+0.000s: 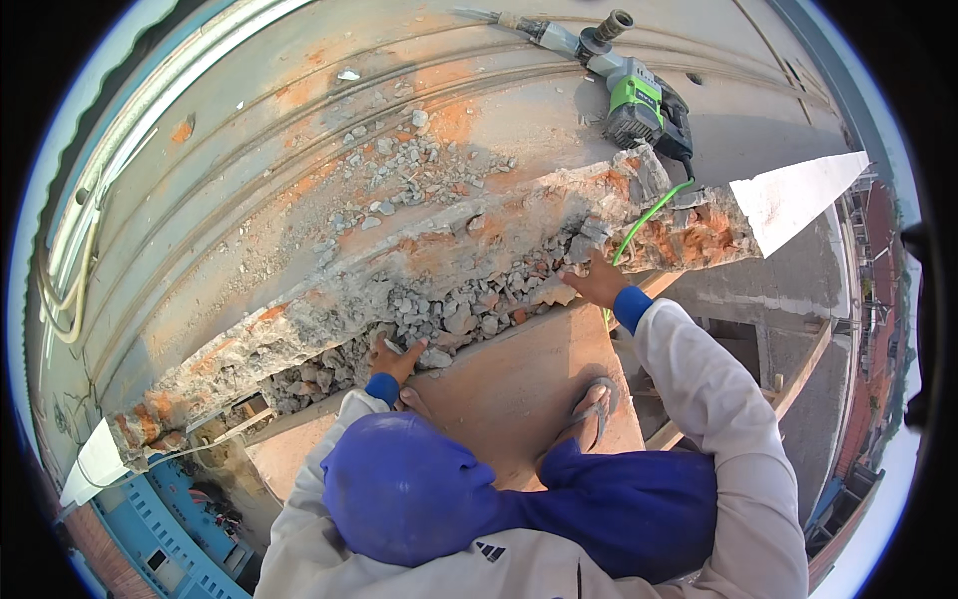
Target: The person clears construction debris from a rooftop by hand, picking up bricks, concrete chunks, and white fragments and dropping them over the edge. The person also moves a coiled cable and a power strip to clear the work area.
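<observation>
My left hand has its fingers spread over a grey chunk of rubble at the near edge of the broken wall; whether it grips the chunk is unclear. Farther right, my right hand reaches to a grey broken piece on the rubble, and its grip on that piece cannot be made out. Broken masonry rubble lies between the two hands, along a wooden board. Beyond the wall, a green and grey demolition hammer rests on its side, its chisel pointing to the upper left.
A green cable runs from the hammer over the wall beside my right hand. Loose fragments lie on the roof surface beyond. Sandalled feet stand on the board. Wooden beams and a deep drop lie right; another drop shows lower left.
</observation>
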`<state>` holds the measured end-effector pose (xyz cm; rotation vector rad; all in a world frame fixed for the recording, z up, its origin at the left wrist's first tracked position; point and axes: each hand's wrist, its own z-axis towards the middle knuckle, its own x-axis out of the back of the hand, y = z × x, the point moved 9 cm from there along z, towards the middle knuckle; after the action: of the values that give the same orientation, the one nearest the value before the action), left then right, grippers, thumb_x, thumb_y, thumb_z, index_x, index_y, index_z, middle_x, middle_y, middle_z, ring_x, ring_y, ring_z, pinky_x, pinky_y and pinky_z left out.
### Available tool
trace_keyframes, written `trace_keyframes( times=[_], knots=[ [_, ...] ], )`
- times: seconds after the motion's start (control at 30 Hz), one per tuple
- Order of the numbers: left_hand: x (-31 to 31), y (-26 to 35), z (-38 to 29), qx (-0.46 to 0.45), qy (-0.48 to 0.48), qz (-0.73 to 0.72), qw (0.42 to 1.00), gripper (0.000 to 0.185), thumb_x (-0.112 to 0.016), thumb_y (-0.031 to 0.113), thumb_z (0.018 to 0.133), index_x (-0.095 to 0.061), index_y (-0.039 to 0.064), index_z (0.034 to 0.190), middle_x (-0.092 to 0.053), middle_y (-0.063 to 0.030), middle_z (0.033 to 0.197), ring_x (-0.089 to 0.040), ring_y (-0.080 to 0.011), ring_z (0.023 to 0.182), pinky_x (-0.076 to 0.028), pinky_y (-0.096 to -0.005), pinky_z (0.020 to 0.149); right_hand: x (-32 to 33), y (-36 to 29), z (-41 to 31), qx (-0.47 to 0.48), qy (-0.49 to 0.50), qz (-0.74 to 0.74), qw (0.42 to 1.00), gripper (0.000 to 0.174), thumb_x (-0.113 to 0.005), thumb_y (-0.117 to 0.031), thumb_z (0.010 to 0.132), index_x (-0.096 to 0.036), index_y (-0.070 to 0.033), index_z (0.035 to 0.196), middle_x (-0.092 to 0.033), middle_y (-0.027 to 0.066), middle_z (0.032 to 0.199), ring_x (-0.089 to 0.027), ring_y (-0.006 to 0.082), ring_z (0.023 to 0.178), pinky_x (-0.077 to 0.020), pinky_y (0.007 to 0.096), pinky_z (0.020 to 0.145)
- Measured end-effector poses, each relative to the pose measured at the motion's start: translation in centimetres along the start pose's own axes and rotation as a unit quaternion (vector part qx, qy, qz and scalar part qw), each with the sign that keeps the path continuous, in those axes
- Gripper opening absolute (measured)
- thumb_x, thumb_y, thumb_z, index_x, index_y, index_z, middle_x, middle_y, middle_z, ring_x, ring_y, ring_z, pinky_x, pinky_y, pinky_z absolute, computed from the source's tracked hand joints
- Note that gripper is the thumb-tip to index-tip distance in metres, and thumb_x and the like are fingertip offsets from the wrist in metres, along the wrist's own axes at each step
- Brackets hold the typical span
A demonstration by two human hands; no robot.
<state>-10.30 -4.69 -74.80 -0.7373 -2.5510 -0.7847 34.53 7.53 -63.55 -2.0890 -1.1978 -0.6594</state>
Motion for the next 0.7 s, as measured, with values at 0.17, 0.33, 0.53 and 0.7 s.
trace_keyframes(
  times=[0.17, 0.33, 0.53, 0.7],
  knots=[
    [-1.1, 1.3, -1.9, 0.048, -0.029, 0.141, 0.988, 0.136, -0.073, 0.083, 0.066, -0.015, 0.006, 0.162, -0.014, -0.0401, 0.160, -0.028, -0.0600, 0.143, -0.033, -0.0595, 0.115, -3.3, 0.5, 2.9, -0.001, 0.090, -0.044, 0.995, 0.135, -0.083, -0.064, 0.071, -0.007, 0.009, 0.156, -0.039, 0.0466, 0.142, -0.049, 0.0540, 0.131, -0.0458, 0.0475, 0.109],
    [-0.6, 3.4, -3.5, -0.060, 0.074, 0.100, 0.990, 0.101, -0.078, 0.071, 0.068, -0.045, 0.012, 0.143, -0.029, -0.0360, 0.149, -0.036, -0.0664, 0.131, -0.036, -0.0664, 0.109, -2.8, 0.5, 4.2, -0.040, 0.222, 0.030, 0.974, 0.132, -0.089, -0.039, 0.069, 0.001, -0.009, 0.161, -0.043, 0.0423, 0.144, -0.051, 0.0537, 0.129, -0.0429, 0.0483, 0.111],
    [-1.8, 4.1, -3.3, -0.058, -0.015, 0.163, 0.985, 0.106, -0.073, 0.074, 0.072, -0.033, 0.019, 0.153, -0.015, -0.0378, 0.156, -0.030, -0.0717, 0.133, -0.033, -0.0681, 0.111, -2.9, 0.9, 3.4, -0.062, 0.226, 0.101, 0.967, 0.120, -0.090, -0.024, 0.070, -0.010, -0.014, 0.159, -0.045, 0.0382, 0.144, -0.051, 0.0512, 0.130, -0.0420, 0.0494, 0.112],
    [-2.5, 4.5, -3.3, -0.068, -0.015, 0.083, 0.994, 0.110, -0.088, 0.059, 0.064, -0.031, 0.017, 0.149, -0.016, -0.0428, 0.150, -0.040, -0.0651, 0.131, -0.053, -0.0515, 0.101, -2.7, 2.8, 1.8, -0.048, 0.292, 0.145, 0.944, 0.113, -0.087, -0.022, 0.072, -0.015, 0.007, 0.153, -0.039, 0.0342, 0.150, -0.049, 0.0480, 0.133, -0.0405, 0.0451, 0.113]
  ],
)
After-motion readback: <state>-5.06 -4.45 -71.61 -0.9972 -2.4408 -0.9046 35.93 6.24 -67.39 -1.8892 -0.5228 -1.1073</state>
